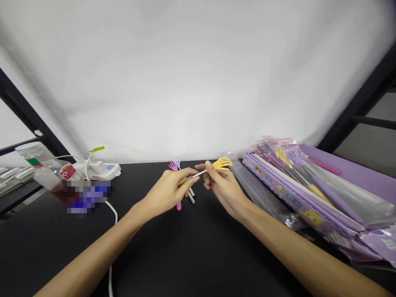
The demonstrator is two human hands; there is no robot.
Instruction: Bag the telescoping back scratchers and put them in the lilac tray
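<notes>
A yellow back scratcher [221, 163] with a hand-shaped head and a metal shaft is held between both hands above the black table. My left hand [168, 187] is closed round its handle end. Close to the yellow head, my right hand [221, 183] pinches the shaft between thumb and fingers. Behind and below my left hand lie a pink back scratcher [179, 206] and a light blue one [176, 161], partly hidden by that hand. A slim metallic piece [191, 199] shows beside the pink handle.
On the right, a purple display box [275, 181] holds several bagged back scratchers, with clear plastic wrapping [262, 202] beside it. To the left are a white power strip [113, 170], a white cable [113, 210] and a transparent bottle [46, 173]. A white wall [198, 82] rises behind.
</notes>
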